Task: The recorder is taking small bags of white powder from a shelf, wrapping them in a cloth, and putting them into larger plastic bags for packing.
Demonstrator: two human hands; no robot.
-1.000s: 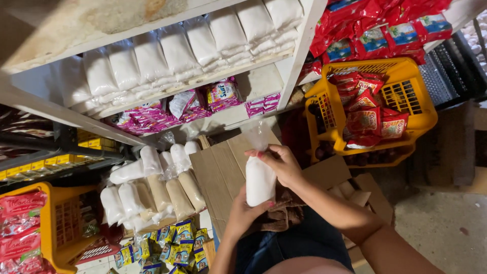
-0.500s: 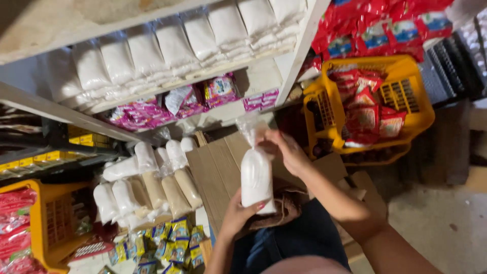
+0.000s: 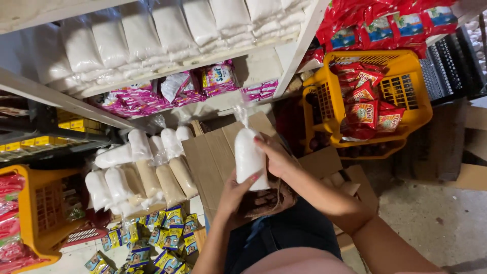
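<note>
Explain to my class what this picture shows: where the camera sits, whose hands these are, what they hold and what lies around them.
The camera is worn on a person's head and looks down, so the two bare hands belong to the wearer. There is no machine. The left hand supports a tied clear bag of white powder or grains from below, and the right hand grips its side. Under it is an open cardboard box. To the left lie similar white and tan filled bags, with small blue and yellow packets on the floor. A white shelf above carries flat white bags and pink sachets. A yellow plastic basket on the right holds red snack packets; another yellow basket stands at the far left.
</note>
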